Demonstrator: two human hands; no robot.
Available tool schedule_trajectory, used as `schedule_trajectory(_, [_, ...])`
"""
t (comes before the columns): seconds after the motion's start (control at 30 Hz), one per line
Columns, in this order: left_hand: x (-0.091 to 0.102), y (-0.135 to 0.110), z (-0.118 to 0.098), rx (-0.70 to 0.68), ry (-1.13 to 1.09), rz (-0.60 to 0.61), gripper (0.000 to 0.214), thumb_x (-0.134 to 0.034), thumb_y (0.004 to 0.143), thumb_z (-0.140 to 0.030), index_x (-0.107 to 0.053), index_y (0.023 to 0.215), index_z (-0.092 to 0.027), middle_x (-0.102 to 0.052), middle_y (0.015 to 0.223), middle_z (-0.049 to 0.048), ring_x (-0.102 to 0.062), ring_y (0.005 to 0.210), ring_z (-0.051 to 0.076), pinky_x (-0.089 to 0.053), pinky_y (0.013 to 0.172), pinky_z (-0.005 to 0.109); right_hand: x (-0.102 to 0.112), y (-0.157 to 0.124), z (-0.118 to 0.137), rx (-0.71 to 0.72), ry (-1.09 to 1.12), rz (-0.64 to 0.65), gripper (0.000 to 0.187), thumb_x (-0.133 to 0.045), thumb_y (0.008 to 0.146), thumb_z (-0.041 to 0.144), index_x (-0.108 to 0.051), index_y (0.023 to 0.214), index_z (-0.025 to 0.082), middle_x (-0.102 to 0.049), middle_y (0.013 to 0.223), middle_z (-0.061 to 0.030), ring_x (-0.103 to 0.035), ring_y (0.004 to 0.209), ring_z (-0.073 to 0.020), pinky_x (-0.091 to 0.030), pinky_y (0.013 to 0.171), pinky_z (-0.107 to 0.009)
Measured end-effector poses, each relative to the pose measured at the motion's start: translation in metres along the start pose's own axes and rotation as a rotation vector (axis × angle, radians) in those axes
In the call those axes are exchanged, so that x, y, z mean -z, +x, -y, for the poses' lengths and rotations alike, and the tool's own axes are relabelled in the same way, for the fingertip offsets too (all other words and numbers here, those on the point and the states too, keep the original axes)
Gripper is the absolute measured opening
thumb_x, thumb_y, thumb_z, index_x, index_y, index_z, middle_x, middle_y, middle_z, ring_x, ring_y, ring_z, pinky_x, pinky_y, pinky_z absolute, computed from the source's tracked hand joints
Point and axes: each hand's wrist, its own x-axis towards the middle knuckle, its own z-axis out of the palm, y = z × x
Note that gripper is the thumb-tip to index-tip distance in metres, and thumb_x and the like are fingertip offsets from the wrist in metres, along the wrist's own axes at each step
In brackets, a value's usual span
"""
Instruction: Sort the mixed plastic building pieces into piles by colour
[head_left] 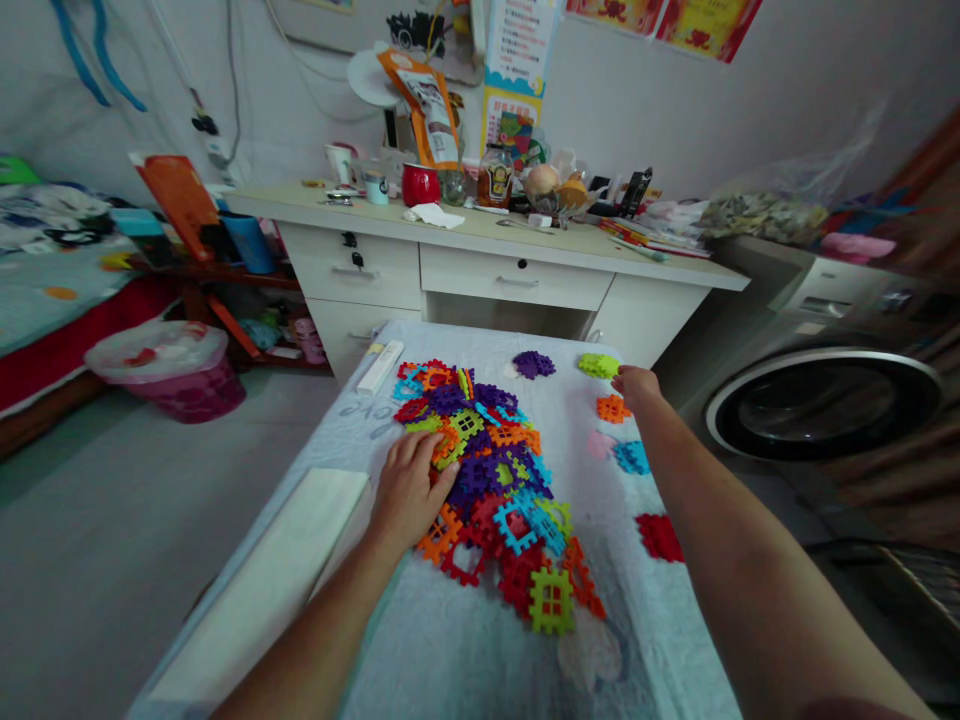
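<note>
A heap of flat plastic interlocking tiles (pixel 491 470) in several colours lies on a cloth-covered table (pixel 450 650). My left hand (pixel 409 490) rests on the heap's left edge, fingers together and pressing on an orange and green tile. My right hand (pixel 637 385) reaches to the far right, at a lime-green stack (pixel 598 365), its fingers curled and mostly hidden. Sorted tiles lie along the right: purple stack (pixel 534 364), orange (pixel 613 408), pink (pixel 598 445), blue (pixel 632 457), red (pixel 660 536).
A white remote-like bar (pixel 380 366) lies at the table's far left, a white folded sheet (pixel 277 570) at the near left. Beyond stands a cluttered white desk (pixel 517 275). A washing machine (pixel 821 400) stands right, a pink bin (pixel 169 368) left.
</note>
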Motion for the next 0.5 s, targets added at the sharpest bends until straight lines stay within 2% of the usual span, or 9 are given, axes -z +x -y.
schedule_trajectory(0.1, [0.000, 0.000, 0.000, -0.005, -0.005, 0.000, 0.038, -0.052, 0.091, -0.042, -0.057, 0.122, -0.020, -0.059, 0.122, 0.0119, -0.052, 0.118, 0.029, -0.043, 0.105, 0.048, 0.002, -0.012, 0.002, -0.021, 0.019, -0.080, 0.021, -0.058, 0.074, -0.002, -0.059, 0.072, 0.018, -0.054, 0.067, 0.0027, -0.052, 0.054, -0.0061, -0.047, 0.049, -0.015])
schedule_trajectory(0.23, [0.001, 0.000, 0.000, -0.004, -0.004, -0.001, 0.037, -0.052, 0.091, -0.042, -0.058, 0.121, -0.021, -0.059, 0.121, 0.0116, -0.052, 0.117, 0.028, -0.042, 0.105, 0.049, -0.001, -0.041, 0.005, -0.018, 0.053, -0.031, 0.023, -0.054, 0.068, -0.004, -0.061, 0.073, 0.017, -0.060, 0.074, 0.0013, -0.057, 0.059, -0.0069, -0.053, 0.057, -0.018])
schedule_trajectory(0.3, [0.001, 0.000, 0.000, -0.006, -0.005, -0.003, 0.038, -0.052, 0.091, -0.042, -0.058, 0.121, -0.021, -0.059, 0.121, 0.0118, -0.052, 0.117, 0.028, -0.043, 0.104, 0.048, -0.005, -0.061, 0.006, 0.000, 0.067, 0.056, 0.021, -0.054, 0.068, -0.001, -0.063, 0.074, 0.017, -0.063, 0.076, 0.0004, -0.060, 0.062, -0.0080, -0.053, 0.058, -0.019])
schedule_trajectory(0.4, [0.000, -0.001, 0.000, -0.013, -0.002, -0.007, 0.038, -0.051, 0.091, -0.042, -0.058, 0.121, -0.020, -0.059, 0.121, 0.0121, -0.052, 0.116, 0.028, -0.043, 0.104, 0.048, -0.011, -0.095, 0.002, 0.065, 0.032, 0.277, 0.016, -0.056, 0.069, 0.007, -0.065, 0.078, 0.017, -0.068, 0.078, -0.0013, -0.062, 0.065, -0.0099, -0.051, 0.060, -0.020])
schedule_trajectory(0.5, [-0.001, 0.000, 0.001, -0.014, 0.006, -0.009, 0.039, -0.051, 0.091, -0.043, -0.058, 0.121, -0.019, -0.059, 0.121, 0.0126, -0.052, 0.117, 0.028, -0.042, 0.105, 0.048, -0.019, -0.127, -0.008, 0.188, -0.153, 0.501, 0.016, -0.059, 0.070, 0.014, -0.069, 0.082, 0.018, -0.071, 0.083, -0.0028, -0.064, 0.072, -0.0129, -0.050, 0.065, -0.024])
